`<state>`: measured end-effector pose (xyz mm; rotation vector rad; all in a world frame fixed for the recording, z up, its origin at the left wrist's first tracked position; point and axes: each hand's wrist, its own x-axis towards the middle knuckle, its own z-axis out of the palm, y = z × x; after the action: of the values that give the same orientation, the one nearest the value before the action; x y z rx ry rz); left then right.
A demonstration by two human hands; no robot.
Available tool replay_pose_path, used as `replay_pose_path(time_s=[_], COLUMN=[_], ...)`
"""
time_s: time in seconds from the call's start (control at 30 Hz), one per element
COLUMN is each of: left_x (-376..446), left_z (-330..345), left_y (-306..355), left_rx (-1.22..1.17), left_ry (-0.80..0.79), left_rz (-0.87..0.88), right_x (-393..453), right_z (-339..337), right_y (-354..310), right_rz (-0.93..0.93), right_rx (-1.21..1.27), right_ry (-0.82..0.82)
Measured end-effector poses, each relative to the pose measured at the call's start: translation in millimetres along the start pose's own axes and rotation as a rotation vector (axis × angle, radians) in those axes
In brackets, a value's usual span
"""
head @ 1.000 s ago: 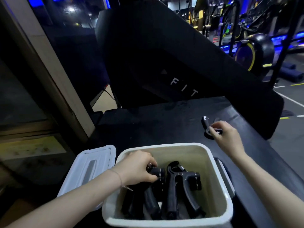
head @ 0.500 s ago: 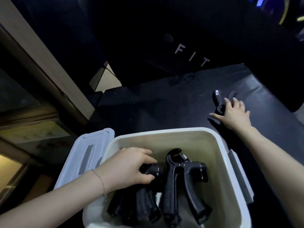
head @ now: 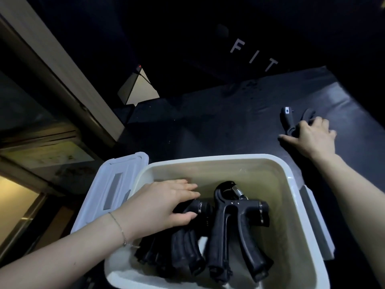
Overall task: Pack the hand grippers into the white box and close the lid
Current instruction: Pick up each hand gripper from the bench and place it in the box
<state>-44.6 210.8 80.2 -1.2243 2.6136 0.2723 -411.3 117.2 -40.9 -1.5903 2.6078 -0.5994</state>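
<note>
The white box (head: 210, 161) stands open in front of me on a black padded bench (head: 208, 122). Several black hand grippers lie inside: one (head: 237, 230) stands apart at the middle, the others (head: 183, 251) are bunched at the left. My left hand (head: 160, 205) reaches into the box and rests on the top of the bunched grippers, fingers curled around one. Beyond the box's far right corner another black hand gripper (head: 288, 122) lies on the bench. My right hand (head: 310, 136) lies over its lower part, fingers spread. The white lid (head: 112, 188) lies to the left of the box.
A grey latch flap (head: 316, 224) sticks out from the box's right side. A black padded backrest lettered FIT (head: 254, 57) rises behind the bench. A beige pillar (head: 58, 65) and a glass wall stand at the left.
My right hand has settled lower over the gripper on the bench. My left hand stays on the grippers in the box. The camera has tilted further down and closer.
</note>
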Motion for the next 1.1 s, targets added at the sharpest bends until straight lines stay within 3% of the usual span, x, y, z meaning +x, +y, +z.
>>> replay_pose_path(time_s=[0.17,0.27,0.37,0.63,0.7,0.83,1.0,1.1], left_x=[1.8,1.2,-4.6,-21.4,-24.6,-32.0,-36.8,-38.1], left_z=[1.2,-4.1,-15.9,-69.0,-84.9,-115.8,-136.0,-132.4], left_y=[-1.6,1.0,2.6,13.2,17.1,25.6,23.2,17.7], left_rx=[0.048,0.117,0.072,0.052,0.023,-0.036,0.032,-0.029], left_ry=[0.069,0.220,0.357,0.606,0.663,0.835,0.875,0.822], left_rz=[0.049,0.105,0.134,0.192,0.216,0.274,0.301,0.343], right_x=[-28.8,-34.5,-38.0,-78.5,-100.4,-140.6,-175.0,-191.9], right_z=[-20.5,-46.3,-83.7,-187.6,-210.5,-246.1,-271.8,-281.6], right_y=[7.7,6.2,-8.1,-88.7,-111.2,-142.3,-161.3,-164.5], right_rz=[0.045,0.063,0.007,-0.176,-0.150,-0.039,0.085,0.070], right_rx=[0.219,0.394,0.586,1.064,1.224,1.441,1.380,1.225], right_ry=[0.066,0.124,0.207,0.173,0.111,-0.207,-0.582,-0.684])
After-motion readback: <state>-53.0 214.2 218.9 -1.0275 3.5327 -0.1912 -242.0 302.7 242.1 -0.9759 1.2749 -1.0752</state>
